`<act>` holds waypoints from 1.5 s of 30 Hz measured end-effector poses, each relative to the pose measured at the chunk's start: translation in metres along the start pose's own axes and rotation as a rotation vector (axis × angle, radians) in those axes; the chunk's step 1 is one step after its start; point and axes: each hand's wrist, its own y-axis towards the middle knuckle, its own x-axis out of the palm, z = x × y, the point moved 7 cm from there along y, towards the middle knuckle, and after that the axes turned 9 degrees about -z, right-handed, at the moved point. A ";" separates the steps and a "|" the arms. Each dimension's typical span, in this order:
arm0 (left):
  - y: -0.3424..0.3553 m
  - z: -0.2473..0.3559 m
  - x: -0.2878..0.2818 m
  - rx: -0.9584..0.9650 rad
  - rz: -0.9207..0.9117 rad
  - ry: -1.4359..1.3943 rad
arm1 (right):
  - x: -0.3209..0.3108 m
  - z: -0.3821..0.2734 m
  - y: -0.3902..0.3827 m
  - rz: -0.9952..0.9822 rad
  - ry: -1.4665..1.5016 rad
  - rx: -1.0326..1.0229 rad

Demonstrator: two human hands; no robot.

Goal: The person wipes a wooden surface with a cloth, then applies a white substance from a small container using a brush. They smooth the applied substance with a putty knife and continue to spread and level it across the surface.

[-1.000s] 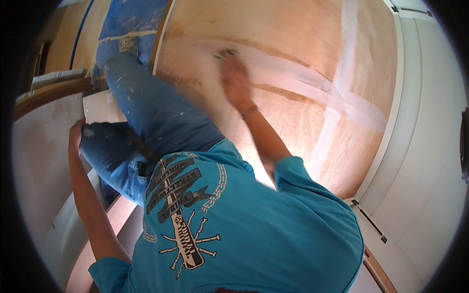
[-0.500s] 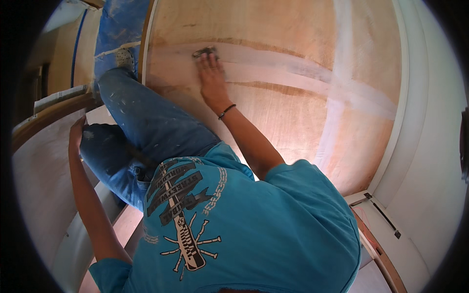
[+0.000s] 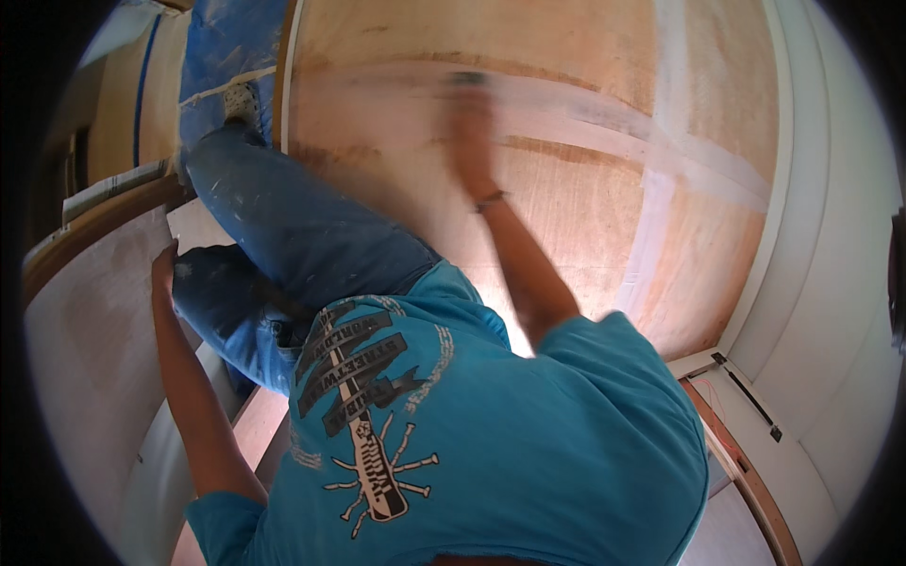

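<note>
My right hand (image 3: 471, 132), smeared by motion, presses a small dark piece of sandpaper (image 3: 467, 79) against a large plywood panel (image 3: 566, 222). The sandpaper appears folded under my fingertips; its details are blurred. Beneath it a pale band of filler (image 3: 557, 106) runs across the panel and meets a whitish vertical band (image 3: 651, 222). My left hand (image 3: 164, 269) rests beside my bent knee, close to a brown wooden rail (image 3: 104, 222). Its fingers are mostly hidden at the knee.
Blue sheeting (image 3: 231, 47) lies beyond the panel's left edge, with my shoe (image 3: 242, 102) on it. A white curved wall (image 3: 840, 189) borders the right side. At the lower right a dark metal stay (image 3: 750, 396) sits on a white frame beside a thin red wire (image 3: 713, 406).
My right hand has swept the sandpaper to the right along the filler band. My torso has shifted slightly right, while my left hand stays by the knee.
</note>
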 end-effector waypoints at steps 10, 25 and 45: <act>-0.040 -0.023 -0.005 -0.056 0.089 -0.127 | -0.104 0.256 -0.116 0.077 0.220 0.363; -0.032 -0.032 -0.001 -0.133 0.100 -0.282 | 0.007 0.071 0.010 0.008 0.272 -0.143; -0.031 -0.064 -0.040 -0.033 0.101 0.084 | -0.025 0.182 -0.013 -0.008 -0.074 0.047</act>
